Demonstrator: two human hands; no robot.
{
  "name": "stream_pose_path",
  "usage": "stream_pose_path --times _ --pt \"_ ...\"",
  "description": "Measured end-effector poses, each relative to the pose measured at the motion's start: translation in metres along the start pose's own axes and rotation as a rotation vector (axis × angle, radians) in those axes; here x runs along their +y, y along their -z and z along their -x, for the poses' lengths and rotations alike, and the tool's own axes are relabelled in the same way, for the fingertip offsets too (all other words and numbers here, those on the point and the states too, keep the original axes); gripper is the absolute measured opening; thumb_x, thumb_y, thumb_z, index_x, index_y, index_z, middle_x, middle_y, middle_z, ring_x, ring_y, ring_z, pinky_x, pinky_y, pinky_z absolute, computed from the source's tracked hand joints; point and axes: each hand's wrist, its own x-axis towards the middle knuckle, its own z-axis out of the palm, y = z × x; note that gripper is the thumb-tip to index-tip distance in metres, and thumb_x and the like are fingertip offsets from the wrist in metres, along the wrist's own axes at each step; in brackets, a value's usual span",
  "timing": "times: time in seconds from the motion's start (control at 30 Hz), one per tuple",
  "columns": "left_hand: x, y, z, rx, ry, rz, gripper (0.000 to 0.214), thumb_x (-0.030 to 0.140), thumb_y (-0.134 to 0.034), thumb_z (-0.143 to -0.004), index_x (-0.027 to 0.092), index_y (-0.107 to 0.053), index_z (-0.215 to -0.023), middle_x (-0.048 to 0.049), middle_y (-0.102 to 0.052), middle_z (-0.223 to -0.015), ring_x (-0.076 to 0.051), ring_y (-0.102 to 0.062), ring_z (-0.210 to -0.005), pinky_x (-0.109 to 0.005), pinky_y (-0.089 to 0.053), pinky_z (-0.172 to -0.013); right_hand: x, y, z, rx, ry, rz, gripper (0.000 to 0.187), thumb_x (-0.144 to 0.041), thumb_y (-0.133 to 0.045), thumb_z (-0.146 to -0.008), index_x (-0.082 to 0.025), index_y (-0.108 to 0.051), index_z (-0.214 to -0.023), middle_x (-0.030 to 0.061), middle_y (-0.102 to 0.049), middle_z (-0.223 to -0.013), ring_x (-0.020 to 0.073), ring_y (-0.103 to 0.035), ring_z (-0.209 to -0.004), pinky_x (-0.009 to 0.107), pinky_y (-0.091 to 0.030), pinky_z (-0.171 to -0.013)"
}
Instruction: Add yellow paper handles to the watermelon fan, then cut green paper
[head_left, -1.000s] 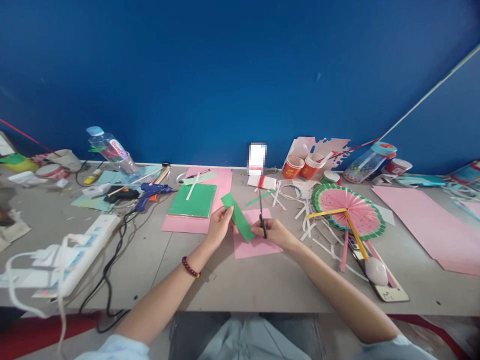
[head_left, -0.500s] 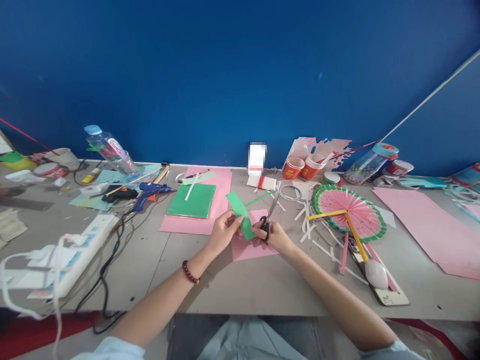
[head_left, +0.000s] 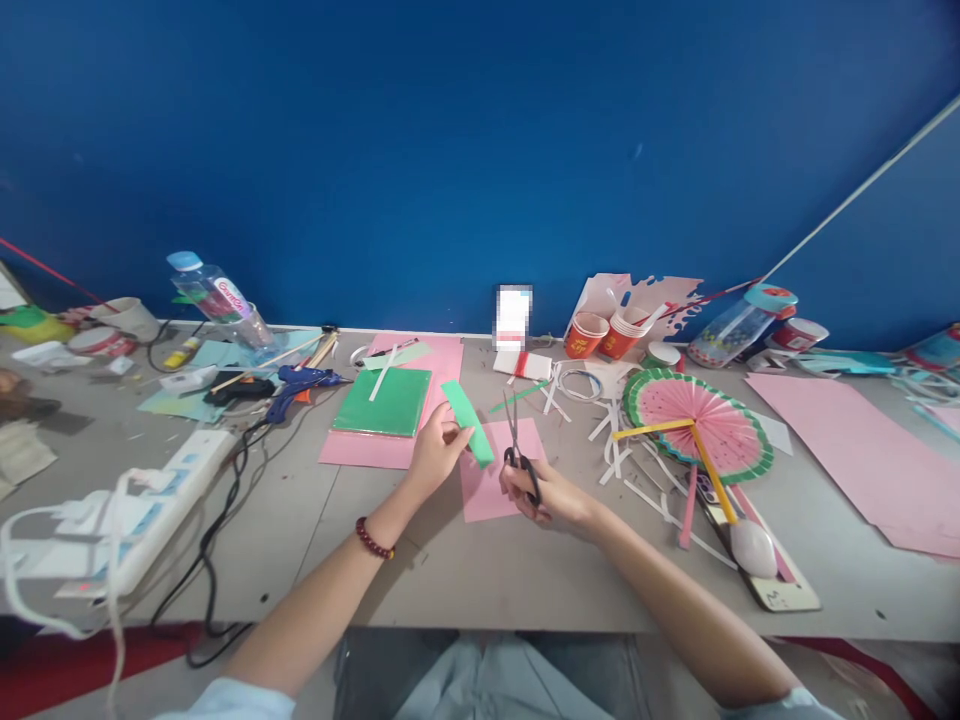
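Observation:
My left hand (head_left: 437,452) pinches a long green paper strip (head_left: 466,420) and holds it tilted above the table. Just right of it, my right hand (head_left: 546,490) grips black-handled scissors (head_left: 517,452), their blades pointing away from me, a little apart from the strip. Under both hands lies a small pink paper sheet (head_left: 495,478) on the grey table (head_left: 480,565). A bead bracelet (head_left: 371,538) circles my left wrist.
A green pad (head_left: 382,402) rests on a larger pink sheet at centre-left. A blue glue gun (head_left: 300,385), cables and a white power strip (head_left: 142,510) lie left. A watermelon paper fan (head_left: 694,420), white paper strips, red cups (head_left: 604,335) and a big pink sheet (head_left: 862,445) lie right.
My right hand has drawn the scissors back from the green strip toward me. My left hand has kept hold of the strip and shifted it slightly left.

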Motion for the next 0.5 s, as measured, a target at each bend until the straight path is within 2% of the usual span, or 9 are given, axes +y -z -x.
stream_pose_path --times 0.1,0.2,0.27,0.4,0.5 --pt "-0.005 0.000 -0.001 -0.002 -0.053 -0.124 0.021 0.034 -0.064 -0.075 0.018 -0.054 -0.086 -0.0001 -0.063 -0.065 -0.016 -0.061 -0.061 -0.026 -0.048 -0.057 -0.001 0.001 0.000 0.004 0.006 0.005 0.045 -0.063 -0.053 -0.078 -0.019 -0.047 -0.072 -0.0074 -0.041 -0.041 0.0041 -0.029 -0.032 0.017 -0.020 -0.031" --pt "-0.003 -0.002 0.000 -0.079 -0.017 0.007 0.022 0.036 -0.062 -0.076 0.018 -0.051 -0.081 -0.0005 -0.063 -0.070 -0.016 -0.063 -0.065 -0.028 -0.052 -0.059 -0.002 0.001 0.000 0.007 0.000 0.021 0.046 -0.064 -0.052 -0.078 -0.019 -0.047 -0.071 -0.0077 -0.039 -0.040 0.0041 -0.028 -0.031 0.017 -0.019 -0.030" --pt "0.001 -0.004 0.001 -0.088 -0.004 0.125 0.025 0.038 -0.064 -0.075 0.019 -0.047 -0.078 0.0023 -0.060 -0.065 -0.015 -0.062 -0.062 -0.027 -0.053 -0.058 -0.004 0.000 0.001 0.017 -0.018 0.039 0.046 -0.065 -0.050 -0.078 -0.019 -0.047 -0.069 -0.0075 -0.038 -0.040 0.0042 -0.027 -0.030 0.018 -0.017 -0.030" --pt "0.009 -0.004 0.003 -0.009 -0.012 0.250 0.031 0.038 -0.069 -0.072 0.019 -0.045 -0.075 0.0079 -0.050 -0.053 -0.010 -0.055 -0.053 -0.025 -0.052 -0.057 -0.006 -0.001 0.004 0.042 -0.048 0.073 0.046 -0.064 -0.049 -0.079 -0.020 -0.047 -0.069 -0.0075 -0.038 -0.042 0.0045 -0.027 -0.033 0.018 -0.016 -0.031" --pt "0.011 -0.003 0.004 0.068 -0.022 0.281 0.030 0.038 -0.070 -0.070 0.018 -0.049 -0.078 0.0072 -0.053 -0.054 -0.010 -0.055 -0.052 -0.025 -0.052 -0.057 -0.003 0.000 0.004 0.049 -0.036 0.143 0.044 -0.063 -0.049 -0.080 -0.020 -0.045 -0.070 -0.0078 -0.037 -0.045 0.0056 -0.029 -0.035 0.019 -0.020 -0.033"
